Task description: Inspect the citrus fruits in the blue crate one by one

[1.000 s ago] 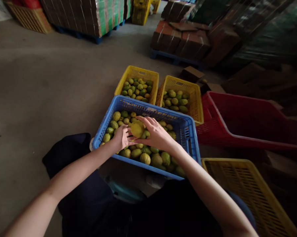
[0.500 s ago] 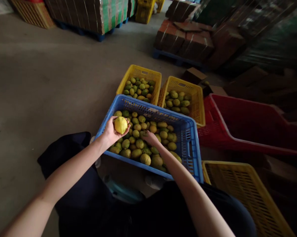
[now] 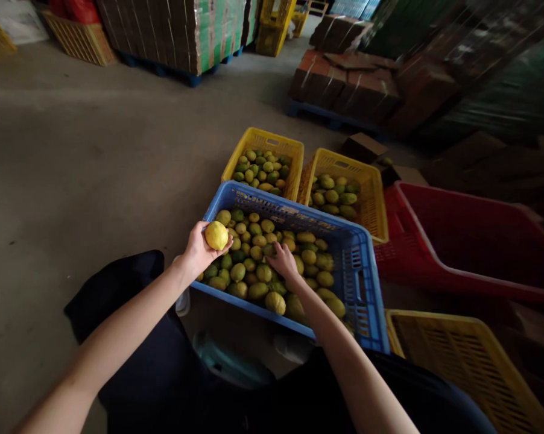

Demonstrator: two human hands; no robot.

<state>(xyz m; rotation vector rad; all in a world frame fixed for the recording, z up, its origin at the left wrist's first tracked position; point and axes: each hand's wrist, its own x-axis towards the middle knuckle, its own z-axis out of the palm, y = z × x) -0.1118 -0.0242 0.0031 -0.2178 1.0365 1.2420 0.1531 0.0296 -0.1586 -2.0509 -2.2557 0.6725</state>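
My left hand (image 3: 196,249) holds a bright yellow lemon (image 3: 216,235) in its curled fingers, raised over the left side of a blue plastic crate (image 3: 375,289). Inside the crate lie many green and yellow lemons (image 3: 263,273). Down among them, my right hand (image 3: 283,261) has its fingers closed round a greenish lemon (image 3: 269,250), partly hidden by those fingers. The crate stands just in front of my knees.
Beyond the blue crate stand two yellow crates (image 3: 238,149) of lemons. A red bin (image 3: 435,259) is to the right, with another yellow crate (image 3: 462,355) nearer me. Stacked cartons (image 3: 344,84) sit on a blue pallet farther back.
My view has shifted a little, so the crates appear lower and farther right. The left hand with its lemon has moved slightly left relative to the blue crate. More of the right hand's fingers shows.
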